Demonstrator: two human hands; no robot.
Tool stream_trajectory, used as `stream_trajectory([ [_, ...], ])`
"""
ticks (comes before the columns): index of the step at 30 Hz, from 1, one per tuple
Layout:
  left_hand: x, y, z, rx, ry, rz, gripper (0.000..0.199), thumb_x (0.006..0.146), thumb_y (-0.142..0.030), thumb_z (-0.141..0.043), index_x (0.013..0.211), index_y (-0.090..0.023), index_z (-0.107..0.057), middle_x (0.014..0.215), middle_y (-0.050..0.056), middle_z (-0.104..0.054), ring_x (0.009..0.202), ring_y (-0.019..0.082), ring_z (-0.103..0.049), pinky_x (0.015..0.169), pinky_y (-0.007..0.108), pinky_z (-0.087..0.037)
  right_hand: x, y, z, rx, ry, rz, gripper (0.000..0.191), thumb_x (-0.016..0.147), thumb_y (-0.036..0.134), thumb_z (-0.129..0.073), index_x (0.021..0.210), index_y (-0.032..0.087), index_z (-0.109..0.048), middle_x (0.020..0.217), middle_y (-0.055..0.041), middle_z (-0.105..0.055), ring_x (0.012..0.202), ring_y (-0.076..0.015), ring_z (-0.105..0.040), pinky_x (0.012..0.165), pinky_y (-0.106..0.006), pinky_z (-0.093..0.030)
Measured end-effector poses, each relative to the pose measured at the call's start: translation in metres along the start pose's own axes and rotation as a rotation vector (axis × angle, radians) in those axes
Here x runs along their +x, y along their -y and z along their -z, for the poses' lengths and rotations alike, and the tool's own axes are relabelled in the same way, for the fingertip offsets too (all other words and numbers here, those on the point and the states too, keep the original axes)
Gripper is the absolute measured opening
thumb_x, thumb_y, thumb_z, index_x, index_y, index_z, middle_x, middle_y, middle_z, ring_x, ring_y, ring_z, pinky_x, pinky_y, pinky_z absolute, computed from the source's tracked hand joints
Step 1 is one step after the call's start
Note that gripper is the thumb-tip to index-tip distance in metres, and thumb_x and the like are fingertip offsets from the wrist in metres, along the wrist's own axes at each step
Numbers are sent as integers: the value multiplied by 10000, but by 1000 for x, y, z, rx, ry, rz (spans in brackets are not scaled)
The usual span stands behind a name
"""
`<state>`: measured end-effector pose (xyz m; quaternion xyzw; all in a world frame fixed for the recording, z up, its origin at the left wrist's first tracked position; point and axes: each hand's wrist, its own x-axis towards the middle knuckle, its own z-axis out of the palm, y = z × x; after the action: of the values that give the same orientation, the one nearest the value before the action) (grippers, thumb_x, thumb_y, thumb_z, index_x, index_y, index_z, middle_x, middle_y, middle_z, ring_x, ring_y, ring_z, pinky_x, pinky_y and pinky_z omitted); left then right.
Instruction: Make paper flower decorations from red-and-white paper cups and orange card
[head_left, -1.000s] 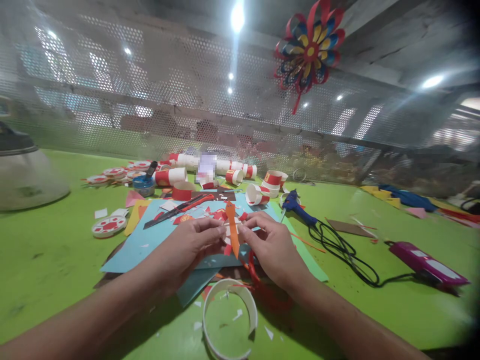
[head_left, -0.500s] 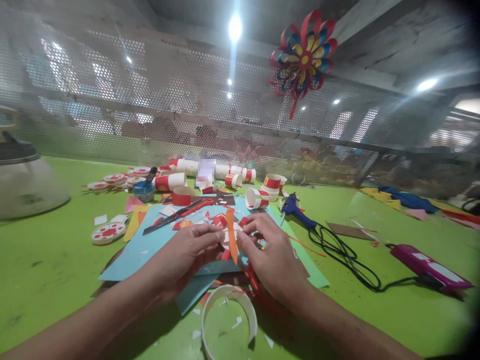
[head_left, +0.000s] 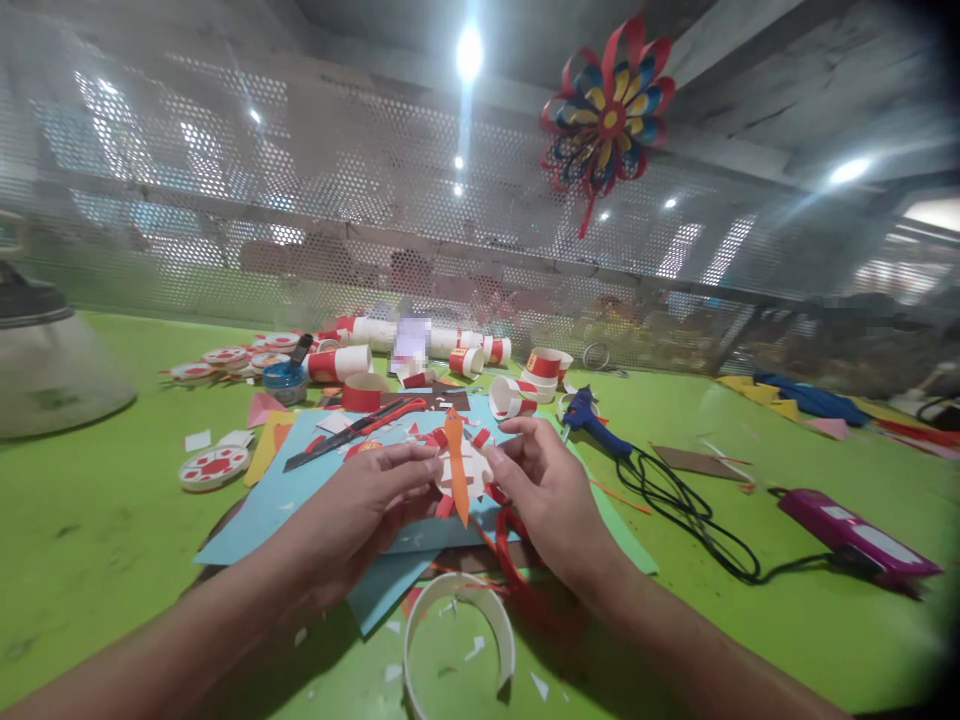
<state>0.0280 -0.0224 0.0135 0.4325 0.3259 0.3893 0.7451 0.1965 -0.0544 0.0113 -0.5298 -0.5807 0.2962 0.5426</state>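
Note:
A small paper turtle point(head_left: 474, 468) faces me over the blue paper, with a round white body, red legs and an orange strip running down its middle. Its left edge is pinched between the thumb and fingers of my left hand point(head_left: 379, 500). My right hand point(head_left: 551, 495) is at the other edge, thumb tip against or very near the rim and fingers apart; whether it touches is unclear. Red-handled scissors point(head_left: 511, 560) lie below the right hand, partly hidden. Behind the left hand is a utility knife point(head_left: 330, 448) on the blue paper point(head_left: 259, 520).
A cut white paper ring point(head_left: 412, 640) lies in front. To the right are a blue glue gun point(head_left: 596, 425), its black cord and a magenta device point(head_left: 851, 535). Paper cups point(head_left: 341, 363) and a blue jar point(head_left: 285, 382) stand behind; a red-spotted disc point(head_left: 215, 466) lies left.
My right fingers have spread and drawn back slightly from the turtle. More of its white body and red legs shows now. The left hand still holds it, shifted slightly left.

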Motion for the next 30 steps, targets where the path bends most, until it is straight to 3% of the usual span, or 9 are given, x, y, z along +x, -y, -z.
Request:
stream_trajectory([
  [4, 0, 0, 0, 0, -8, 12, 104, 753, -214, -713, 836, -164, -676, 786, 13, -675, 687, 81, -609, 658, 164, -481, 1, 0, -1, 52, 82, -57, 347, 841, 384, -559, 1092, 176, -439, 615, 65, -492, 598, -141, -540, 575, -282, -430],
  [10, 1, 0, 1, 5, 55, -2, 92, 729, -188, -724, 799, -155, -673, 762, 14, -663, 663, 90, -607, 674, 188, -493, -1, 2, 0, 35, 100, -29, 415, 846, 394, -563, 1171, 167, -438, 662, 44, -527, 638, -146, -549, 606, -294, -439],
  [15, 0, -2, 1, 46, 61, 1, 58, 755, -202, -700, 761, -149, -678, 798, 29, -658, 718, 108, -604, 710, 216, -498, -2, 3, 2, -69, 89, 1, 405, 850, 384, -549, 1176, 159, -460, 777, -7, -559, 690, -154, -544, 632, -308, -451],
  [22, 0, 5, 1, 90, 91, 2, 79, 753, -234, -714, 741, -166, -675, 808, 7, -628, 757, 107, -578, 738, 216, -486, -6, 8, -2, -318, 76, 72, 511, 790, 269, -606, 1269, 190, -444, 1098, -97, -559, 971, -226, -546, 803, -380, -472],
  [30, 0, 4, 1, 70, 86, 5, 52, 739, -219, -730, 753, -183, -694, 820, 8, -640, 753, 99, -583, 715, 197, -494, -8, 7, -5, -298, 80, 63, 497, 796, 222, -581, 1270, 183, -436, 1071, -97, -583, 955, -231, -568, 765, -370, -482],
])
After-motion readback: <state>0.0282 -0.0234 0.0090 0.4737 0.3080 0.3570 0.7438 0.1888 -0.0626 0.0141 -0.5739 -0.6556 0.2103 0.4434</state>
